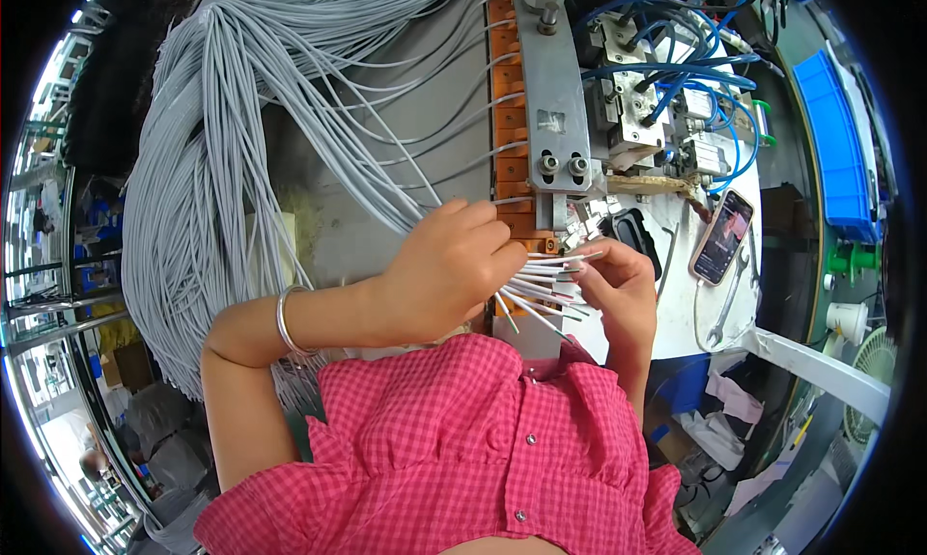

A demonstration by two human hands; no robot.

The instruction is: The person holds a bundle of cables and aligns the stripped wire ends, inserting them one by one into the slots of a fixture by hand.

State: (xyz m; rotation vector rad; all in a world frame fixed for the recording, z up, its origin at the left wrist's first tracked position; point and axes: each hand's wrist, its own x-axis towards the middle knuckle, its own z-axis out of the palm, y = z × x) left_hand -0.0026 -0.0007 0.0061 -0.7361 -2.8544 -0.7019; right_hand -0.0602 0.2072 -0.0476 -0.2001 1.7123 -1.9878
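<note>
My left hand, with a silver bangle at the wrist, is wrapped round a bundle of thin grey cables. Their white ends, some tipped green or reddish, fan out to the right of the fist. Beside them, the thumb and fingers of my right hand pinch the tip of one cable. From the fist the grey cables run back to a thick hank at the left. A few single cables lead across to a row of orange blocks just beyond my hands.
A steel bar with bolts stands along the orange blocks. To its right are pneumatic valves with blue hoses. A phone, a wrench and a black tray lie on the white bench. A blue bin sits far right.
</note>
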